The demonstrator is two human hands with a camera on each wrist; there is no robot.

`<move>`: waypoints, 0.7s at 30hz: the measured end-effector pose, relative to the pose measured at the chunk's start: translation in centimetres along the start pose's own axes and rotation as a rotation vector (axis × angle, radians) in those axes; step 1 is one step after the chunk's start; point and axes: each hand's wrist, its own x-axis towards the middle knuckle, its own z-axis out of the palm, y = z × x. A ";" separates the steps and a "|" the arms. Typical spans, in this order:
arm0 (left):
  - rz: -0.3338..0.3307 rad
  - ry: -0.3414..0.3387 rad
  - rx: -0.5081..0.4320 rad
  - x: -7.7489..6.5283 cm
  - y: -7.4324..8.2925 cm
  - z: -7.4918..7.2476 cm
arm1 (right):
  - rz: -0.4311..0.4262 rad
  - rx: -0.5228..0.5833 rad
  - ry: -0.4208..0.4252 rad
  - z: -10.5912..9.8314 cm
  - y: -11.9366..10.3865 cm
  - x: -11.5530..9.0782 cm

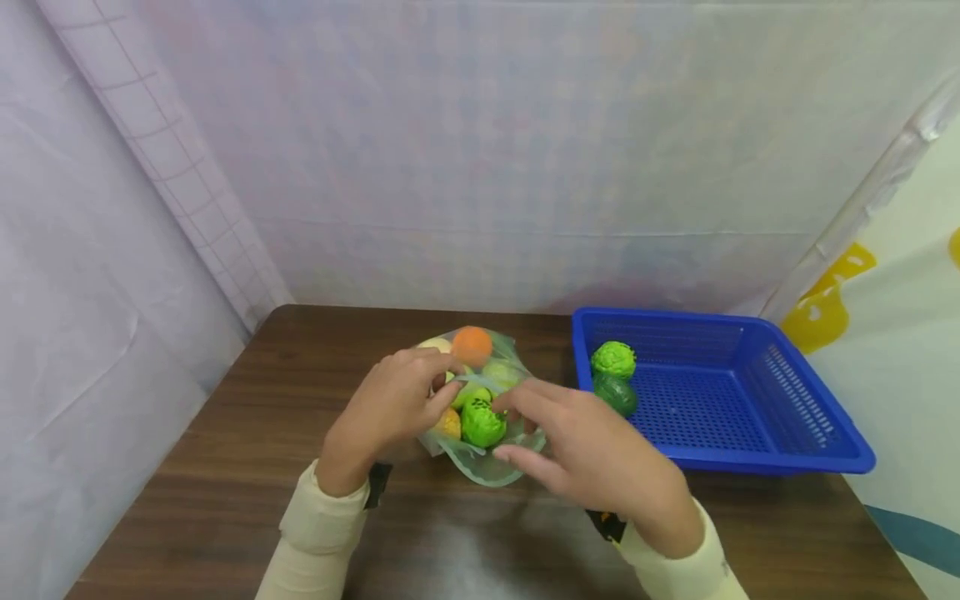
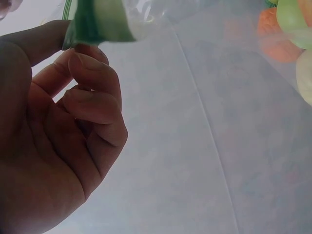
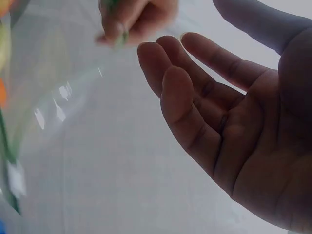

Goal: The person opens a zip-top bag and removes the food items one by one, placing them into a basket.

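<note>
The clear bag (image 1: 487, 472) stood between my two hands, its mouth spread toward me and its green-tinted edge caught in the pinch of my left hand (image 1: 397, 396). Inside it, just to the left of my right fingertips, lay a bright green leafy ball (image 1: 482, 423) with dark flecks on top. A yellow bumpy piece (image 1: 449, 424) sat in the bag below my left fingertips, an orange ball (image 1: 472, 346) showed past them on the far side, and a pale round piece (image 1: 437, 344) peeked out just beyond my left knuckles. My right hand (image 1: 588, 437) held nothing; its fingers were loosely bent over the right side of the bag's mouth, and I could not tell whether they touched the leafy ball. Beyond and to the right of that hand stood a blue basket (image 1: 780, 462), with a green crinkled ball (image 1: 613, 359) and a dark green avocado (image 1: 615, 395) near its left wall. Under both hands spread a brown wooden table (image 1: 247, 475). Pale sleeves (image 1: 318, 517) covered my forearms behind my hands, and a whitish sheet (image 1: 480, 167) hung beyond the table, well past my fingers.
</note>
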 end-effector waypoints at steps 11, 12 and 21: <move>0.009 0.012 0.007 0.0 -0.1 -0.1 | -0.009 -0.078 -0.139 3.9 -0.6 1.6; 0.010 0.012 0.007 0.0 -0.1 -0.1 | -0.008 -0.083 -0.149 4.2 -0.5 1.8; 0.017 0.019 0.004 0.1 -0.1 0.1 | 0.028 -0.232 -0.100 7.9 0.8 2.8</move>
